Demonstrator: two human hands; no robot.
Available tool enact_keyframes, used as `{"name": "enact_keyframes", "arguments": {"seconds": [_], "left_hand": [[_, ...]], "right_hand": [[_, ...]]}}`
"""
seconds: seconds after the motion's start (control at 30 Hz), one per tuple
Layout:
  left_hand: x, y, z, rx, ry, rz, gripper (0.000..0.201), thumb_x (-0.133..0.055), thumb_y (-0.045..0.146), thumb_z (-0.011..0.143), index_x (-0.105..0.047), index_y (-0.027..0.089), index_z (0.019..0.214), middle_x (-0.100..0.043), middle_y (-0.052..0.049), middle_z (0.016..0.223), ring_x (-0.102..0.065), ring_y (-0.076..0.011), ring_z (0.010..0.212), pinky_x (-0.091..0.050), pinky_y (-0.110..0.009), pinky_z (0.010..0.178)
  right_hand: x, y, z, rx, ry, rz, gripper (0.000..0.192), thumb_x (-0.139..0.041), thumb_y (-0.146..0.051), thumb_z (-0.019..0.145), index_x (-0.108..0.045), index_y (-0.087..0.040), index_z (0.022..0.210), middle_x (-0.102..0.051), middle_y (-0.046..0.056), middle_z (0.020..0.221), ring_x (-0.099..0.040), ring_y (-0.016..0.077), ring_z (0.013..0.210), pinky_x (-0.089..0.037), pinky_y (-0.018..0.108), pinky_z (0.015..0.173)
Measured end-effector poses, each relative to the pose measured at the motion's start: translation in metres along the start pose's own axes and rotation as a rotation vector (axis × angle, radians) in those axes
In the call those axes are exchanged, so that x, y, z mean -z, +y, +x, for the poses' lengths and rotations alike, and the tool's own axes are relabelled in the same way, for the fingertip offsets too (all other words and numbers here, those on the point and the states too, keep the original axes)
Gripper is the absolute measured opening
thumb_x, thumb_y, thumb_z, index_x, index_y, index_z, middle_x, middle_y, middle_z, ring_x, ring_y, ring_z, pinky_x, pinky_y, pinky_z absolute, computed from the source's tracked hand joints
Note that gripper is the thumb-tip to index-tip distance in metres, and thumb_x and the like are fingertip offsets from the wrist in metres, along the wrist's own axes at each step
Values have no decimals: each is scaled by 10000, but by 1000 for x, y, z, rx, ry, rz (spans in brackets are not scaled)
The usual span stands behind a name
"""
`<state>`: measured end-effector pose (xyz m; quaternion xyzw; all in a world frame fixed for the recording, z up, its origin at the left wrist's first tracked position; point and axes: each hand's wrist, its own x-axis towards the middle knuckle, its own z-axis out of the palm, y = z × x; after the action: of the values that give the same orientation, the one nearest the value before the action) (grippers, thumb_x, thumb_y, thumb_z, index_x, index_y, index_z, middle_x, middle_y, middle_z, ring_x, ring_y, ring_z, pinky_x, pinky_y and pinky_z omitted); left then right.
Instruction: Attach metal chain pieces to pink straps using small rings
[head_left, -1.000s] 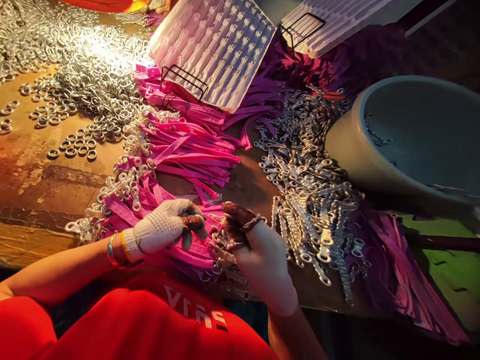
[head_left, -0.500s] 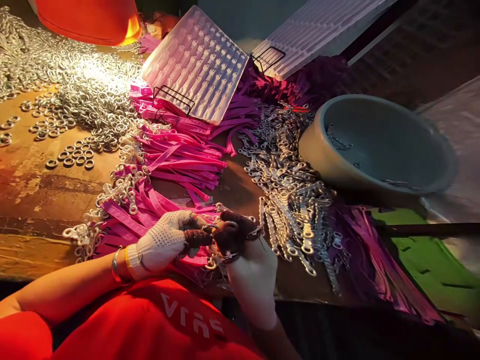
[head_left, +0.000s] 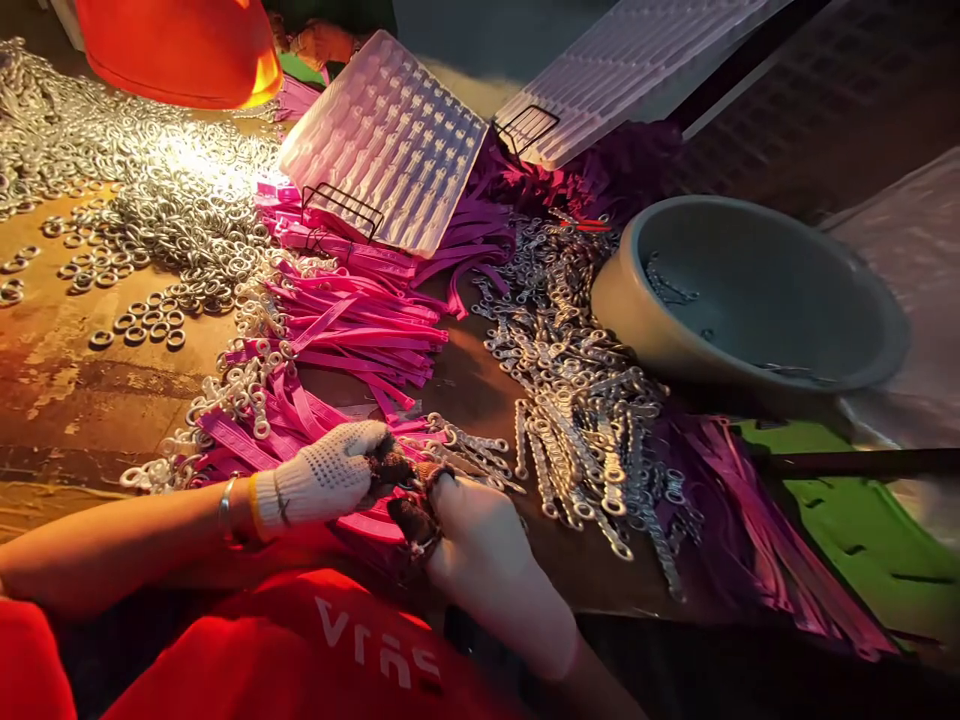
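Note:
My left hand [head_left: 330, 472], in a white dotted glove with dark fingertips, is closed in a pinch. My right hand [head_left: 476, 525], also gloved with dark fingertips, is closed and meets the left one fingertip to fingertip. A small shiny metal bit shows between them, but the fingers hide most of what they hold. Pink straps [head_left: 330, 410] lie under and behind my left hand, with pale metal ends [head_left: 247, 395] on their left side. Several metal links with ringed ends [head_left: 472, 445] lie just beyond my right hand.
Loose metal rings [head_left: 180, 230] are heaped at the left under an orange lamp shade [head_left: 180, 50]. Ringed metal links [head_left: 577, 400] pile up beside a grey basin [head_left: 637, 290]. Clear moulded trays [head_left: 390, 150] stand on wire stands at the back. More pink straps [head_left: 757, 520] hang at the right.
Both hands have drawn a little lower and closer to my body, and the right wrist has turned. The links behind the right hand are now uncovered. A ring seen at my left fingertips is now hidden.

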<state>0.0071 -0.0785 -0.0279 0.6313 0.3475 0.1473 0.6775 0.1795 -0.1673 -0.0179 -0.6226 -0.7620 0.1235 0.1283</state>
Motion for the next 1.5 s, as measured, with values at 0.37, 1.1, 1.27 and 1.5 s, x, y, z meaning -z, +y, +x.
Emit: {"name": "enact_keyframes", "arguments": {"seconds": [0.37, 1.1, 1.27, 1.5], "left_hand": [[46, -2, 119, -149, 217, 803, 100, -549, 47, 846, -591, 102, 774, -531, -30, 751, -526, -131, 720, -368, -226, 664], [23, 25, 21, 76, -31, -9, 321, -544, 400, 909, -488, 177, 686, -457, 36, 514, -377, -68, 408, -272, -195, 403], [23, 5, 21, -174, 39, 332, 209, -554, 284, 890, -572, 152, 728, -558, 5, 644, -463, -97, 583, -356, -204, 548], [20, -14, 15, -237, -10, 331, 155, -548, 216, 875, -678, 162, 937, -691, -36, 859, -631, -161, 803, -473, -234, 739]], "right_hand": [[-6, 35, -7, -227, 308, 432, 280, -491, -188, 858, -722, -224, 1011, -756, 53, 908, -699, 211, 800, -556, 304, 706], [-9, 4, 24, -39, 283, -210, 151, -481, -70, 638, -537, -210, 652, -581, 45, 671, -455, 169, 552, -243, 313, 539], [-19, 0, 26, 11, 334, -312, 192, -473, -57, 612, -578, -196, 693, -590, 66, 705, -455, 181, 579, -255, 322, 551], [-28, 7, 26, 78, 373, -268, 205, -454, -54, 612, -578, -191, 702, -582, 56, 668, -454, 181, 551, -293, 321, 537]]}}
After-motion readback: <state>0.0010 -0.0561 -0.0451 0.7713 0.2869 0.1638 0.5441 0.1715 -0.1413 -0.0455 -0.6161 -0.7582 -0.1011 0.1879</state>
